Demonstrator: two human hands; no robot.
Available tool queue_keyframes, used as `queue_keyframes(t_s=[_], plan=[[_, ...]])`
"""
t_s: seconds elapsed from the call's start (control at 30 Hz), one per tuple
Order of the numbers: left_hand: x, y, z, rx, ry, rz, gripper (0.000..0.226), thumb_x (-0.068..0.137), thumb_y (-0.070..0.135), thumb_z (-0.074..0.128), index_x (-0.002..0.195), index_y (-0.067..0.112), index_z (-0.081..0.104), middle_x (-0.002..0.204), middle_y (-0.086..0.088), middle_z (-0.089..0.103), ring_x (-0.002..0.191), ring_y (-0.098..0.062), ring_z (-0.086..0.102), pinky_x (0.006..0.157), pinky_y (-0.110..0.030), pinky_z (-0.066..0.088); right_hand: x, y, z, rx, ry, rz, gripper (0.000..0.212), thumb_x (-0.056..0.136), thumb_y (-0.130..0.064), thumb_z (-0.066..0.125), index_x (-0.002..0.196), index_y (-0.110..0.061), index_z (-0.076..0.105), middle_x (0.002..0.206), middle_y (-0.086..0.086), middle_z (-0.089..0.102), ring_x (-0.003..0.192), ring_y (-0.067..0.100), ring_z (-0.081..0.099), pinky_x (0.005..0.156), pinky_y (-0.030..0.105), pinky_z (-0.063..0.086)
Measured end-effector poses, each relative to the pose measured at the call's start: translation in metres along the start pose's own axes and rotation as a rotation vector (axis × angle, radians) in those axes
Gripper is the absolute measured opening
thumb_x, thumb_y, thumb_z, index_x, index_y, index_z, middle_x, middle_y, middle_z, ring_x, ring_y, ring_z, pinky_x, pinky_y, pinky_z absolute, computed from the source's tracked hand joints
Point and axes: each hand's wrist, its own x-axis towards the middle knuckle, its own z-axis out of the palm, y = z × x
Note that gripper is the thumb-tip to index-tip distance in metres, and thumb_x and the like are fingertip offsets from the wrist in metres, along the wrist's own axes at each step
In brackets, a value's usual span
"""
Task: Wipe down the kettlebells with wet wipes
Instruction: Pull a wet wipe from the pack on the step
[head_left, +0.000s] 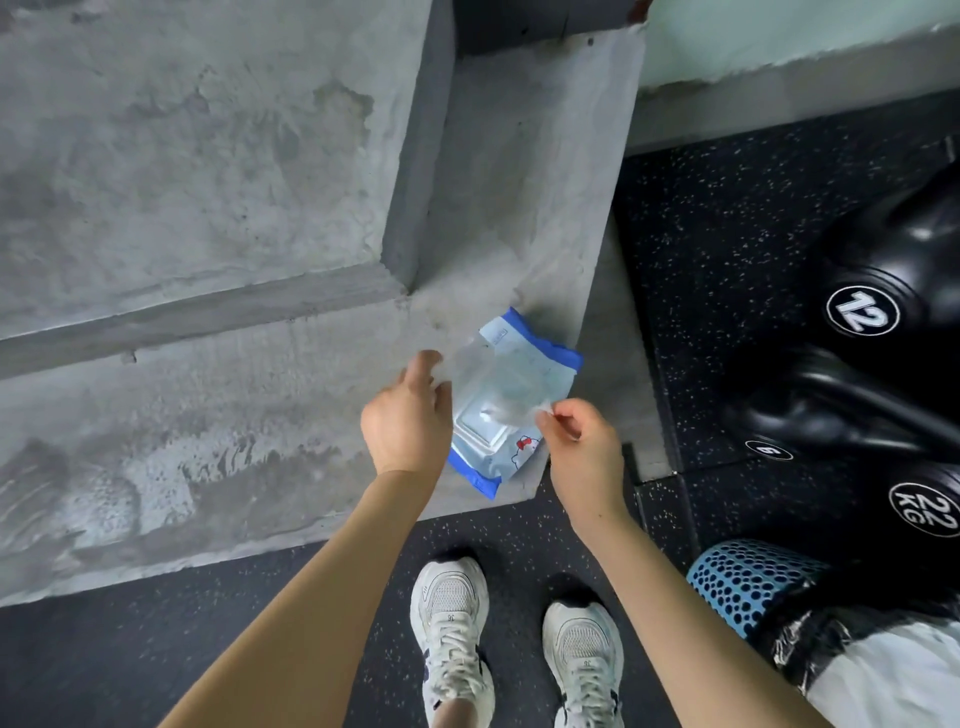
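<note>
A blue and white pack of wet wipes (524, 364) lies on the concrete ledge (291, 405) near its corner. A thin, see-through wet wipe (478, 384) is stretched out above the pack. My left hand (408, 421) pinches its left edge and my right hand (582, 441) pinches its right edge. Black kettlebells stand on the floor to the right: one marked 12 (883, 291), a smaller one marked 6 (831, 410) and one marked 22 KG (914, 504).
A blue perforated bin (748, 582) lined with a black bag stands at the lower right. My two white trainers (452, 623) rest on the black speckled rubber floor (717, 218). A rough concrete wall rises behind the ledge.
</note>
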Motion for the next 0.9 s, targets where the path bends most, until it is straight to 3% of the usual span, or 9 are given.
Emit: queue_keyframes(t_s=[0.07,0.1,0.2,0.27,0.37,0.47,0.53,0.7,0.9], plan=[[0.0,-0.004,-0.007,-0.031,0.072,-0.15,0.029,0.082,0.014,0.063,0.109,0.007,0.055,0.095,-0.01,0.066,0.077,-0.035,0.061,0.059,-0.033,0.038,0.007,0.004,0.005,-0.029,-0.015,0.009,0.009,0.091,-0.022,0.058,0.084,-0.016,0.059,0.072,-0.015,0.06,0.069,0.003,0.057,0.076,0.043,0.052],[0.0,-0.005,-0.011,0.033,0.157,-0.086,0.03,0.078,0.013,0.067,0.104,0.006,0.055,0.094,-0.013,0.064,0.079,-0.035,0.059,0.062,-0.033,0.037,0.009,0.004,0.007,-0.032,-0.017,0.005,0.009,0.091,-0.023,0.058,0.087,-0.015,0.059,0.075,-0.012,0.061,0.07,0.006,0.058,0.077,0.043,0.051],[-0.014,-0.004,-0.007,0.188,0.37,0.404,0.03,0.065,-0.002,0.072,0.085,0.011,0.054,0.081,-0.012,0.064,0.072,-0.027,0.054,0.063,-0.034,0.037,0.014,0.002,0.013,-0.022,-0.014,-0.013,0.011,0.09,-0.023,0.058,0.091,-0.012,0.061,0.084,-0.004,0.063,0.082,0.017,0.06,0.08,0.042,0.05],[-0.027,-0.008,0.007,0.223,0.284,0.633,0.027,0.063,0.005,0.078,0.084,0.012,0.063,0.087,-0.009,0.068,0.08,-0.026,0.059,0.075,-0.036,0.039,0.017,0.0,0.014,-0.008,0.002,-0.023,0.01,0.089,-0.022,0.059,0.088,-0.012,0.062,0.082,-0.003,0.064,0.083,0.02,0.061,0.078,0.041,0.05],[-0.029,-0.02,0.03,0.416,-0.027,0.46,0.065,0.065,0.045,0.076,0.12,0.013,0.062,0.126,-0.007,0.063,0.12,-0.03,0.057,0.109,-0.056,0.026,0.021,-0.002,0.014,-0.006,0.028,-0.019,0.008,0.088,-0.018,0.061,0.081,-0.014,0.061,0.07,-0.008,0.06,0.073,0.017,0.058,0.073,0.04,0.049],[-0.014,-0.02,0.043,0.379,-0.193,0.235,0.081,0.075,0.062,0.057,0.144,0.026,0.034,0.152,0.002,0.036,0.142,-0.027,0.03,0.109,-0.068,0.004,0.022,0.001,0.013,-0.01,0.04,-0.019,0.008,0.086,-0.016,0.063,0.078,-0.016,0.061,0.068,-0.011,0.06,0.07,0.017,0.059,0.073,0.041,0.049],[-0.009,-0.019,0.053,0.309,-0.268,0.159,0.081,0.079,0.063,0.052,0.147,0.033,0.021,0.157,0.008,0.023,0.147,-0.023,0.014,0.108,-0.068,-0.003,0.021,0.004,0.011,-0.034,0.04,-0.026,0.009,0.086,-0.017,0.064,0.077,-0.02,0.061,0.069,-0.013,0.062,0.071,0.015,0.061,0.074,0.04,0.05],[-0.01,-0.022,0.065,0.316,-0.321,0.123,0.082,0.081,0.065,0.048,0.148,0.039,0.008,0.159,0.012,0.011,0.148,-0.019,0.004,0.108,-0.07,-0.004,0.01,0.002,0.006,-0.071,0.055,-0.109,0.015,0.084,-0.019,0.066,0.075,-0.027,0.059,0.07,-0.012,0.064,0.073,0.016,0.063,0.075,0.042,0.052],[-0.006,-0.017,0.068,0.345,-0.388,0.116,0.083,0.082,0.06,0.05,0.149,0.035,0.008,0.159,0.011,0.007,0.147,-0.021,0.002,0.108,-0.071,-0.001,-0.014,-0.008,-0.01,0.017,0.108,-0.21,0.01,0.083,-0.023,0.066,0.074,-0.026,0.062,0.077,0.004,0.069,0.078,0.026,0.064,0.074,0.051,0.051]])
